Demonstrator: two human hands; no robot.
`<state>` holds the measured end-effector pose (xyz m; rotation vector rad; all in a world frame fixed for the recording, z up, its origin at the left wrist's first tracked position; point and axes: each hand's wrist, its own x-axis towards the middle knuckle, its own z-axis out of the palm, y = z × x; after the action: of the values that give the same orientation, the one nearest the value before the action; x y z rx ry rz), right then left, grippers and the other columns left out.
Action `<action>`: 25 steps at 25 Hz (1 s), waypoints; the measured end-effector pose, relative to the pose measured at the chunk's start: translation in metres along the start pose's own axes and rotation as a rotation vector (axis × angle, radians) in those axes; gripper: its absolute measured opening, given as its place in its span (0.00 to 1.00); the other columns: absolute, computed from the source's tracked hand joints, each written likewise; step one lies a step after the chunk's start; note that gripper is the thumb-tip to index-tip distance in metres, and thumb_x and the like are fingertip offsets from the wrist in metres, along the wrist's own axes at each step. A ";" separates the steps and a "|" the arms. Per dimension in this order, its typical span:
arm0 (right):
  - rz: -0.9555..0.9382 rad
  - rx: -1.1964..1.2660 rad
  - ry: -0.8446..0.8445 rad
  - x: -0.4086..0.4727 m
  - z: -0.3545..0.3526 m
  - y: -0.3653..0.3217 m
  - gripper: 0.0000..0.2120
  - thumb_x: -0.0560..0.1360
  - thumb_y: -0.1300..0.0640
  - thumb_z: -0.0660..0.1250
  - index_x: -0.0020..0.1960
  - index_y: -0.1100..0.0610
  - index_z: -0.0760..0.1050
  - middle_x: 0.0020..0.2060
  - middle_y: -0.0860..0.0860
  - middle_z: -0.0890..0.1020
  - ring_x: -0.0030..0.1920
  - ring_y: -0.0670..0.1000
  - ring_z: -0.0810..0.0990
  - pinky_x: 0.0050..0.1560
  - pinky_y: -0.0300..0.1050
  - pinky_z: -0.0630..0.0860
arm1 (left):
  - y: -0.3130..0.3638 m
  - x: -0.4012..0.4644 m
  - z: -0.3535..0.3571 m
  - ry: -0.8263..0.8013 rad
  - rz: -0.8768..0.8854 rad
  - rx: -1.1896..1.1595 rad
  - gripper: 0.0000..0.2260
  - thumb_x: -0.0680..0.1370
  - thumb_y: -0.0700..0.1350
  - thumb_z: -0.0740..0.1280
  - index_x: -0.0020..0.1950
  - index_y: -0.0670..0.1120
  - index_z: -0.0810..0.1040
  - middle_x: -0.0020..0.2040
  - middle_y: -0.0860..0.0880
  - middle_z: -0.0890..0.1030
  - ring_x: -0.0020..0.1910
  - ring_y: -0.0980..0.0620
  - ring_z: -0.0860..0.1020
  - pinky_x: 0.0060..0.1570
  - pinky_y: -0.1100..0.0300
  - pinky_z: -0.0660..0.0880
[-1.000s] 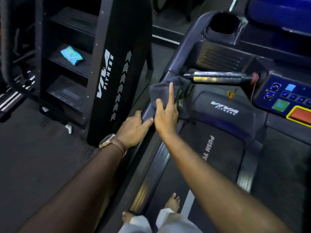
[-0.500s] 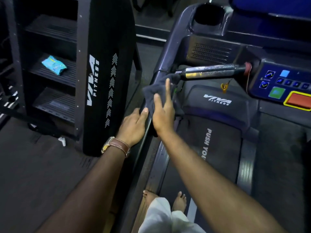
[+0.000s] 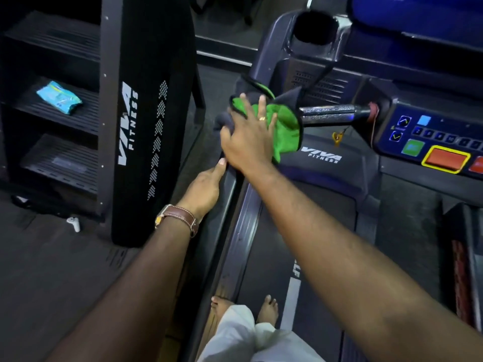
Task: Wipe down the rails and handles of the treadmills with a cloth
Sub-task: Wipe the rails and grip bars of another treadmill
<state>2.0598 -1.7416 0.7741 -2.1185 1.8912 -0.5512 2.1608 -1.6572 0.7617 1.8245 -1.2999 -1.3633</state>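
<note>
I stand on a treadmill, looking down its left rail. My right hand presses a cloth, green on one side and dark grey on the other, flat against the top of that rail with its fingers spread and straight. The cloth lies where the rail meets the upright, just left of a shiny metal handle. Behind it my left hand, with a brown-strapped watch, holds the rail; its thumb lies along the top and its fingers curl over the outer side.
The console with blue, green and orange buttons sits at the right, a cup holder above it. A black shelf unit stands close on the left, holding a blue packet. My bare feet are on the belt.
My right hand slid forward up the rail and spread its fingers. The cloth turned over and now shows its green side. My left hand stayed on the rail.
</note>
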 end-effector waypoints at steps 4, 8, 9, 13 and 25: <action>-0.417 0.048 -0.116 -0.025 -0.011 0.036 0.21 0.73 0.43 0.58 0.62 0.44 0.80 0.68 0.44 0.76 0.77 0.51 0.62 0.74 0.56 0.63 | -0.002 -0.005 -0.001 0.076 -0.065 -0.239 0.14 0.77 0.51 0.59 0.43 0.50 0.84 0.46 0.51 0.85 0.50 0.53 0.80 0.58 0.54 0.73; -0.072 -0.136 -0.096 0.068 -0.028 0.022 0.22 0.74 0.39 0.56 0.64 0.40 0.77 0.71 0.44 0.73 0.78 0.55 0.58 0.75 0.66 0.52 | 0.001 -0.011 0.001 0.002 -0.131 -0.364 0.16 0.82 0.43 0.56 0.39 0.48 0.78 0.30 0.56 0.81 0.30 0.61 0.79 0.32 0.70 0.73; -0.104 -0.185 -0.115 0.067 -0.021 0.008 0.21 0.73 0.39 0.56 0.60 0.42 0.80 0.67 0.45 0.77 0.77 0.55 0.61 0.75 0.67 0.51 | 0.005 -0.006 0.001 0.043 -0.129 -0.399 0.15 0.82 0.41 0.55 0.38 0.46 0.76 0.28 0.57 0.80 0.29 0.62 0.77 0.31 0.72 0.72; -0.536 -0.006 -0.201 0.035 -0.016 0.052 0.21 0.74 0.40 0.57 0.52 0.49 0.83 0.60 0.50 0.82 0.69 0.54 0.72 0.69 0.56 0.69 | 0.030 0.020 0.003 0.136 -0.142 -0.446 0.19 0.80 0.38 0.56 0.32 0.48 0.75 0.23 0.57 0.76 0.26 0.60 0.73 0.34 0.64 0.70; -0.414 -0.612 -0.529 0.133 -0.043 0.008 0.24 0.77 0.39 0.56 0.64 0.51 0.78 0.61 0.53 0.80 0.67 0.55 0.75 0.70 0.55 0.59 | 0.088 0.086 0.015 0.603 -0.336 -0.339 0.19 0.75 0.52 0.59 0.47 0.40 0.82 0.51 0.38 0.83 0.55 0.38 0.77 0.54 0.49 0.72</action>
<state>2.0450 -1.8714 0.8245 -2.6840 1.4287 0.5649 2.1164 -1.7683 0.7919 2.0344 -0.4423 -0.9816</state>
